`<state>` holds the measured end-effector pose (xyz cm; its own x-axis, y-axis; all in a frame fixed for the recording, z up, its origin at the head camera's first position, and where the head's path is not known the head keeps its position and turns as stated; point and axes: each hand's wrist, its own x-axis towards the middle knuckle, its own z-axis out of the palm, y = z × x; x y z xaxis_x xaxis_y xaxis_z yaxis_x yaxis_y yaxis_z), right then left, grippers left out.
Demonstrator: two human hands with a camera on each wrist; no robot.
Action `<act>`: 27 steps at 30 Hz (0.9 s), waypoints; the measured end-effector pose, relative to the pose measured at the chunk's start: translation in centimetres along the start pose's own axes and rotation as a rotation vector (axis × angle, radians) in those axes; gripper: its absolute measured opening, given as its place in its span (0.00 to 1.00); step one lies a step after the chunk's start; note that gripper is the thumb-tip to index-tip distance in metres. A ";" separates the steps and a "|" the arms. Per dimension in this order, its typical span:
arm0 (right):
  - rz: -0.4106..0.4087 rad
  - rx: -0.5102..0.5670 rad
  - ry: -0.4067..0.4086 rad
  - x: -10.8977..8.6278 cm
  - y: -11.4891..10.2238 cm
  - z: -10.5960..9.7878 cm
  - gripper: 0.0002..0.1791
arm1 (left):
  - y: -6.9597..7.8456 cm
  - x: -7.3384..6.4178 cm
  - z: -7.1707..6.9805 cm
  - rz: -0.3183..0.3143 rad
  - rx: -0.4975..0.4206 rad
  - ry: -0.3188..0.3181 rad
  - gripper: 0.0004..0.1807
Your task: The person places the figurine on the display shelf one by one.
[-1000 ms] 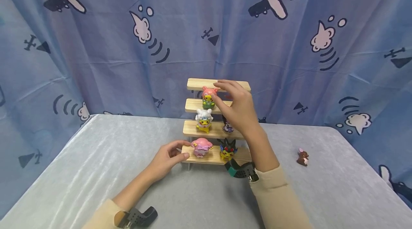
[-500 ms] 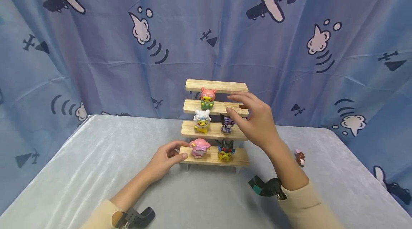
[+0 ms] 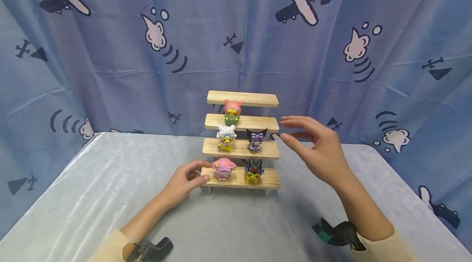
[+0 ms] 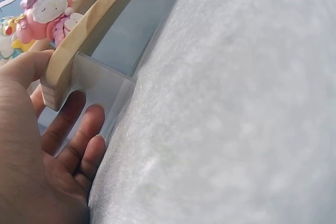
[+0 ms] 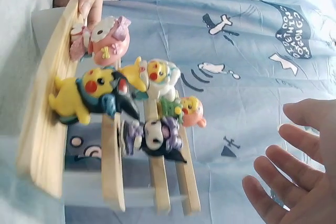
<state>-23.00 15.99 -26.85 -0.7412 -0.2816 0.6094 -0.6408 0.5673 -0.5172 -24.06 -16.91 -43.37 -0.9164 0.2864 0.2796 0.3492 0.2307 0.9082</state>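
Observation:
A four-tier wooden display stand (image 3: 258, 99) with clear supports stands on the table. My left hand (image 3: 182, 184) grips the left end of its lowest shelf; in the left wrist view the thumb (image 4: 26, 67) lies at the board and several fingers reach beneath, by the clear support. That shelf bears a pink figurine (image 3: 223, 168) and a black-hooded yellow figurine (image 3: 253, 173). Above are a white-hooded yellow figurine (image 3: 226, 139) and a black-and-purple figurine (image 3: 256, 141). A pink-hooded figurine (image 3: 232, 113) sits on the third shelf. My right hand (image 3: 318, 147) hovers right of the stand, fingers spread, holding nothing.
A pale velvety cloth (image 3: 236, 225) covers the table. Behind it hangs a blue curtain (image 3: 206, 41) printed with planes. Each wrist wears a dark band, the right one (image 3: 339, 233) hanging over the cloth.
My right hand has drawn away from the third shelf, rightward and down. Its arm now covers the small brown figurine on the right. The left hand keeps its hold on the stand.

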 end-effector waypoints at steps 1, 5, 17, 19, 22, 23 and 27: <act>0.015 0.005 0.003 -0.2 0.1 -0.2 0.15 | 0.0 0.0 0.0 -0.002 0.001 0.000 0.17; 0.064 0.007 0.016 -1.2 0.7 -1.1 0.16 | -0.1 0.0 -0.1 -0.002 -0.002 0.002 0.17; 0.166 -0.118 0.027 -3.5 3.2 -3.4 0.18 | -0.1 0.0 0.0 -0.026 -0.016 -0.001 0.18; 0.188 -0.128 0.021 -3.9 3.7 -3.7 0.18 | -0.1 0.0 0.0 -0.036 -0.014 -0.004 0.18; 0.205 -0.123 0.021 -4.6 4.4 -4.0 0.19 | -0.1 0.1 0.1 -0.052 -0.007 -0.008 0.18; 0.206 -0.123 0.025 -4.7 4.6 -4.1 0.19 | 0.0 0.1 0.1 -0.054 -0.006 -0.008 0.18; 0.217 -0.124 0.033 -5.1 5.4 -4.4 0.19 | 0.0 0.0 0.0 -0.060 0.003 -0.004 0.18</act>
<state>-21.81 23.84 -30.10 -0.8506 -0.1181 0.5124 -0.4361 0.7028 -0.5620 -24.04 -16.89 -43.41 -0.9348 0.2759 0.2236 0.2944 0.2499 0.9224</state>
